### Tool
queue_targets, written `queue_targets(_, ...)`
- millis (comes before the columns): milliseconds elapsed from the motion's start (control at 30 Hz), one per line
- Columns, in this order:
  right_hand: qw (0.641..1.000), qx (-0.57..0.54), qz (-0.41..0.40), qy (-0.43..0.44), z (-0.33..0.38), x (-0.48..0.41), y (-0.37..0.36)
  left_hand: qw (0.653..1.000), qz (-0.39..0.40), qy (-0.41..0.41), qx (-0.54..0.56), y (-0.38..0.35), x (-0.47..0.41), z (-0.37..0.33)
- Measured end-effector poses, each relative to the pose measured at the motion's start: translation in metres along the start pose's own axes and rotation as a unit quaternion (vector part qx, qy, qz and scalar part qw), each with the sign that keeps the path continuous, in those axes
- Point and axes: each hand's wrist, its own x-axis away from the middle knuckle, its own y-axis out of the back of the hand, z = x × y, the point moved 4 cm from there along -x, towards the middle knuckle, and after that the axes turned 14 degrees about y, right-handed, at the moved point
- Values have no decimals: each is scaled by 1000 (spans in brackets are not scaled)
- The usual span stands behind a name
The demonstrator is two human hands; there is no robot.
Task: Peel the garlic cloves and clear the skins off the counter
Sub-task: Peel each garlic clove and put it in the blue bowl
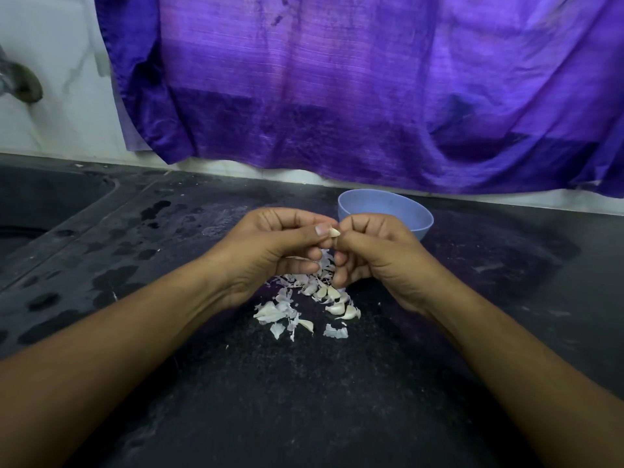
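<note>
Together, left hand (266, 251) and right hand (374, 255) pinch one garlic clove (334, 232); skins (280, 312) below; bowl (388, 204) behind.

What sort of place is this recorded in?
Probably a home kitchen: a dark counter with a sink at left, what looks like a wall tap, and garlic being peeled.

The black speckled counter (304, 400) carries a loose heap of papery garlic skins (275, 312) at its middle, with several garlic cloves (349, 312) on the heap's right side. A light blue bowl (420, 228) stands upright behind them, near the back edge. The left part shows wet patches (114, 282) beside the sunken sink (40, 204).
</note>
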Motion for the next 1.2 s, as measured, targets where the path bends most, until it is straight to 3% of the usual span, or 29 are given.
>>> queue_targets(400,996,83,-17,24,-5,-2,6,1000,21,22,4,2,-4,4)
queue_targets(633,989,150,-12,11,-11,-3,8,999,-19,-5,31,7,-6,0)
queue_targets(933,954,298,-26,31,-8,-1,15,998,-58,-16,32,14,-7,-1)
queue_targets(1200,946,317,-44,40,2,0,19,998,-62,-10,6,13,-8,1)
